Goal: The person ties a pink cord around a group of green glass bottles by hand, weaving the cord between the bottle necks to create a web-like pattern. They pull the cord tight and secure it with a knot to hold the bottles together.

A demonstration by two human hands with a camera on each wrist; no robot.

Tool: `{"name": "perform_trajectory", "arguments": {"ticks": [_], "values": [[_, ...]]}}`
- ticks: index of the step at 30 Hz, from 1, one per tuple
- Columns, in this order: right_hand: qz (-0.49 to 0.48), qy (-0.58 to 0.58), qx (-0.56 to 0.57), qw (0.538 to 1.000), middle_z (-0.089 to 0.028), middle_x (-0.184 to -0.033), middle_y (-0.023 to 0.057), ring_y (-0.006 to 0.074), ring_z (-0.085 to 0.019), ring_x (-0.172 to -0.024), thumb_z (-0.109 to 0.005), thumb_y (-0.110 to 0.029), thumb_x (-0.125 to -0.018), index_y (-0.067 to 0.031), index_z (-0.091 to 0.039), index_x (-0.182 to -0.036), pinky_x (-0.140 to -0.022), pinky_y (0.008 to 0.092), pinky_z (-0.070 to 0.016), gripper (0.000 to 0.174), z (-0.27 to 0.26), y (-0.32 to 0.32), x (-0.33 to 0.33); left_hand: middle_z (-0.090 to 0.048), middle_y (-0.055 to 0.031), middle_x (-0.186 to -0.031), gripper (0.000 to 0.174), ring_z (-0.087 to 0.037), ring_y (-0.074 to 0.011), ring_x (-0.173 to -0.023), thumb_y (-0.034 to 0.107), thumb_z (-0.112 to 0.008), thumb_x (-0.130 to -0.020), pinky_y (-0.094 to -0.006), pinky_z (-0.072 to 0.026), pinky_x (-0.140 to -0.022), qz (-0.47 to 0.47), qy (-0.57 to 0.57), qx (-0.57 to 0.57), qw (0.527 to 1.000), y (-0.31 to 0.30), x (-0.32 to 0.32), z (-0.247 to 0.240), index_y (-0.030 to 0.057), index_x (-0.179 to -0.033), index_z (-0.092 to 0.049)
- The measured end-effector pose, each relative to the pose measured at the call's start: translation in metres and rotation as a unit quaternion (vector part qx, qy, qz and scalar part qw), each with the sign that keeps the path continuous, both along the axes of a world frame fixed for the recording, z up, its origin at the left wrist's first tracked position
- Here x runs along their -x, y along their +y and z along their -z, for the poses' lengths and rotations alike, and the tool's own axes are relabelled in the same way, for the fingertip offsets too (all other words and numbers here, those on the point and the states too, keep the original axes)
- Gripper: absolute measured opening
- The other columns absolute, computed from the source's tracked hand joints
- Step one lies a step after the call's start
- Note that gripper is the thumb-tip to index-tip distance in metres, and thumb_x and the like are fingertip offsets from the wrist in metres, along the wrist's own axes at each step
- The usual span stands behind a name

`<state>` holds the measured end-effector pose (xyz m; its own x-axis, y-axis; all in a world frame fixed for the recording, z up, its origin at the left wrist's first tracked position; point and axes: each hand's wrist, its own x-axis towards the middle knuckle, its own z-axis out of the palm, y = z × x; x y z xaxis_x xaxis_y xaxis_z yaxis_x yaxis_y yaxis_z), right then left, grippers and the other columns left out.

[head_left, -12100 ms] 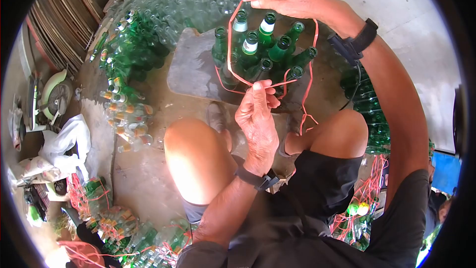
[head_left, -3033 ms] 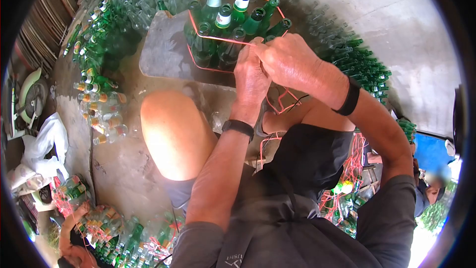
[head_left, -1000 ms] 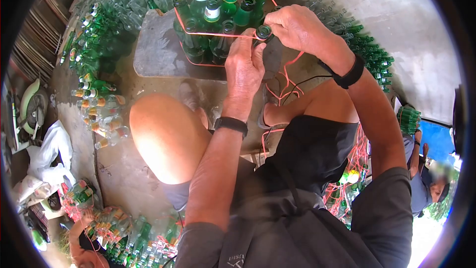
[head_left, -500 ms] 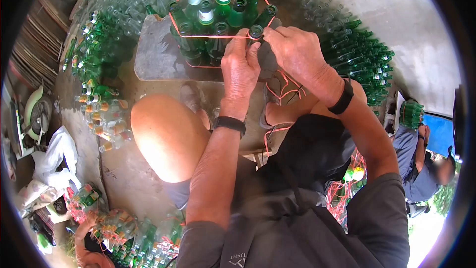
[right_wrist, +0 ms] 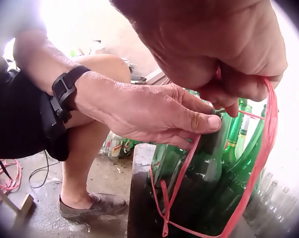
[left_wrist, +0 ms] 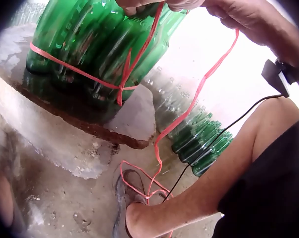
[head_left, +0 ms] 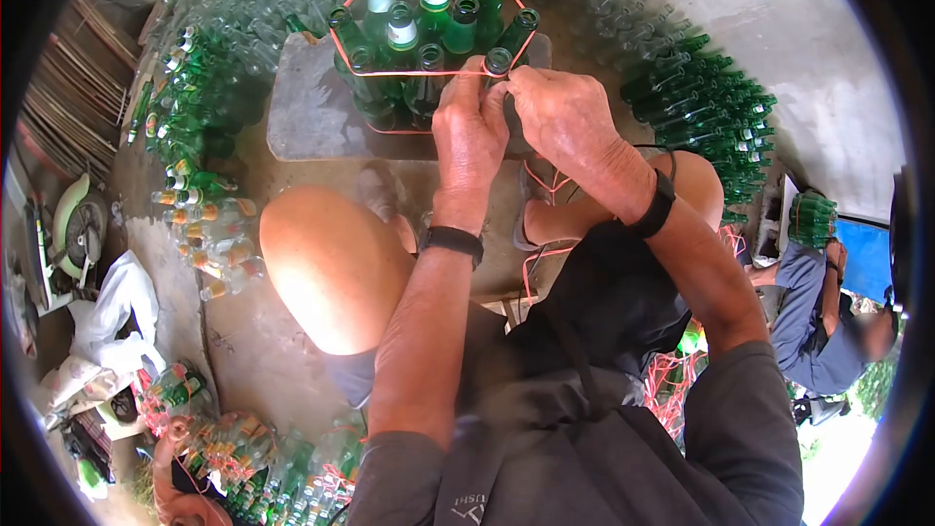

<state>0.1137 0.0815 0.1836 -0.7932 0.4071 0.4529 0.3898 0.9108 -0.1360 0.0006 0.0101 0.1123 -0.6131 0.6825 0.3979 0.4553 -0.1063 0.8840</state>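
Note:
A cluster of green glass bottles stands upright on a grey slab. Pink plastic string runs in a loop round the necks, and a lower band circles the bodies, knotted at one side. My left hand is at the neck of the nearest bottle, pinching the string there between thumb and fingers. Close beside it, my right hand grips the string's long tail with curled fingers; in the left wrist view the tail hangs down towards the foot.
Clear bottles crowd the back, with green ones at right and more lying at left. String-tied bottles lie at lower left. Another person holds a bottle bundle at right. A black cable hangs by the right wrist.
Earlier the string loop was held up wide over the bottles; now it sits round their necks. In the last second my right hand came down and left, from beside the nearest bottle to my left thumb.

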Motion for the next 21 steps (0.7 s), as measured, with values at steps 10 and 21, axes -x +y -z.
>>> {"name": "perform_trajectory", "arguments": {"ticks": [10,21], "values": [[0.011,0.040,0.068,0.997,-0.067,-0.076,0.0168,0.0393,-0.067,-0.068,-0.069,-0.008,-0.092,-0.0039,-0.063,-0.092,-0.058,0.0472,-0.0528,0.007,0.000,-0.009,-0.004,-0.072,-0.0245,-0.101,0.036,-0.071,-0.0404,-0.085,0.006,-0.076,-0.091,-0.0457,-0.0572,-0.075,0.009,-0.046,0.019,0.999,-0.004,0.001,-0.008,0.0009,-0.126,-0.067],[0.085,0.097,0.166,0.978,-0.063,-0.071,0.0211,0.0432,-0.066,-0.069,-0.068,-0.010,-0.097,-0.0032,-0.065,-0.095,-0.059,0.0485,-0.0510,0.008,0.010,-0.034,-0.003,-0.073,-0.0224,-0.098,0.033,-0.072,-0.0390,-0.084,0.008,-0.074,-0.093,-0.0448,-0.0572,-0.073,-0.016,0.018,0.038,0.999,-0.015,0.006,-0.009,-0.0017,-0.124,-0.069]]}}
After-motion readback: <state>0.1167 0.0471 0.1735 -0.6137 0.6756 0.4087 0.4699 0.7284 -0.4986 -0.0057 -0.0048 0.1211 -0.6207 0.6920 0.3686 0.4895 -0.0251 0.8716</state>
